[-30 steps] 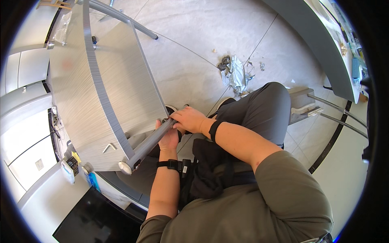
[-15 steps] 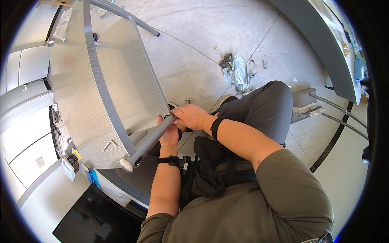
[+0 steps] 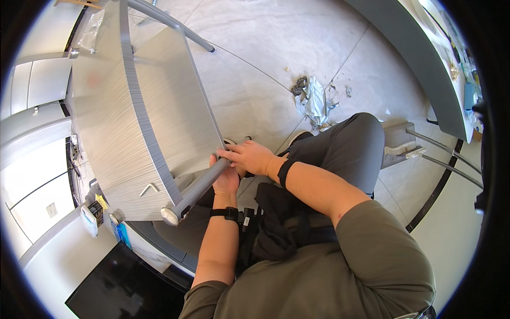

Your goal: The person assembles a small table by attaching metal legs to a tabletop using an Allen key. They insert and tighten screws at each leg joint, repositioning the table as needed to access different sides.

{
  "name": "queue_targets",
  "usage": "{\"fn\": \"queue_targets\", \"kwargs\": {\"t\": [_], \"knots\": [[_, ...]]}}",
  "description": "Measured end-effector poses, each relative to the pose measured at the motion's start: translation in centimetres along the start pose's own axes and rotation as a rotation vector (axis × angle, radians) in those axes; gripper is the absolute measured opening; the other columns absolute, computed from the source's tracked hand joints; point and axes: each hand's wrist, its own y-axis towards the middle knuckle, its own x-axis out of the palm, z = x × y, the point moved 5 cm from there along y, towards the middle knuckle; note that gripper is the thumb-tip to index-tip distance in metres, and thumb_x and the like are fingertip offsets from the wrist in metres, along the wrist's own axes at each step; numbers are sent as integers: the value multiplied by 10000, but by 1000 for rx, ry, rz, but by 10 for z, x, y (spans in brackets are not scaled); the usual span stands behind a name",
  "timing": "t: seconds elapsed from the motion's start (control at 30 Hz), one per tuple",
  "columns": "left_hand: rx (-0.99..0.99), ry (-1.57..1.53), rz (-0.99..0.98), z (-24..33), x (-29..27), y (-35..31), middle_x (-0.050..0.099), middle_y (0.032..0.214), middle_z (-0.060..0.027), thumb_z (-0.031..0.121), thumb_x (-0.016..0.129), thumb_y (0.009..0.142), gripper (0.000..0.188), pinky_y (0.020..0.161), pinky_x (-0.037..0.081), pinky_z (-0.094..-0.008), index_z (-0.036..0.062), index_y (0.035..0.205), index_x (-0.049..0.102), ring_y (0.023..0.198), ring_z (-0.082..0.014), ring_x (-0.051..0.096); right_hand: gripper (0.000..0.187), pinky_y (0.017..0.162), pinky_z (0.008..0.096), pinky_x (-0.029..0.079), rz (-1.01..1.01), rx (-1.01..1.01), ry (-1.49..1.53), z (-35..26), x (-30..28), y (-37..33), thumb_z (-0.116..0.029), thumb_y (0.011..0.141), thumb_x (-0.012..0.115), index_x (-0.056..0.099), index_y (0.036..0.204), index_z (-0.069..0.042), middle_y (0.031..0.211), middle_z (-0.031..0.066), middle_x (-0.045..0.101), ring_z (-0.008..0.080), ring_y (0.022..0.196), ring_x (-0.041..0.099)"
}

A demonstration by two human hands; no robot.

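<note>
A wood-grain table (image 3: 109, 111) with a lower shelf (image 3: 170, 101) stands tilted at my left. One of its grey tubular legs (image 3: 199, 189) runs from a pale round foot (image 3: 169, 216) toward the shelf's near corner. My left hand (image 3: 226, 179) is closed around this leg from below, its thumb up beside the shelf corner. Over the same end of the leg lies my right hand (image 3: 251, 158), its fingers stretched and its fingertips touching the tube. Its thumb is hidden, as is whatever lies beneath the fingers. An L-shaped hex key (image 3: 149, 189) rests on the table's wood-grain panel.
Crumpled silver wrapping (image 3: 315, 101) and small scraps lie on the tiled floor (image 3: 255, 32). A curved grey-edged counter (image 3: 419, 64) stands at far right. Below it is a piece with metal rods (image 3: 433, 142). A black screen (image 3: 125, 284) is at lower left; a plastic bag (image 3: 93, 32) is at upper left.
My right hand's fingers have loosened from a curled hold on the leg and now stretch across it. The table and leg appear slightly shifted to the right in view.
</note>
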Motion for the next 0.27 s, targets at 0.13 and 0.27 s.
{"fn": "queue_targets", "kwargs": {"t": [0.13, 0.27], "knots": [[3, 1, -12, 1, -1, 0, 590, 1076, -77, 314, 440, 941, 316, 782, 439, -291, 55, 1085, 547, 989, -189, 538, 558, 861, 362, 412, -1, -25, 14, 2, 1, 3, -250, 880, 534, 310, 1391, -254, 1208, 60, 538, 235, 968, 573], [11, -12, -19, 1, -10, 4, 590, 1088, -84, 342, 459, 927, 344, 821, 436, -306, 50, 1085, 549, 1007, -191, 537, 593, 907, 354, 368, -313, 106, 17, 7, 9, 7, -305, 890, 525, 260, 1418, -261, 1277, 64, 491, 199, 1060, 546]]}}
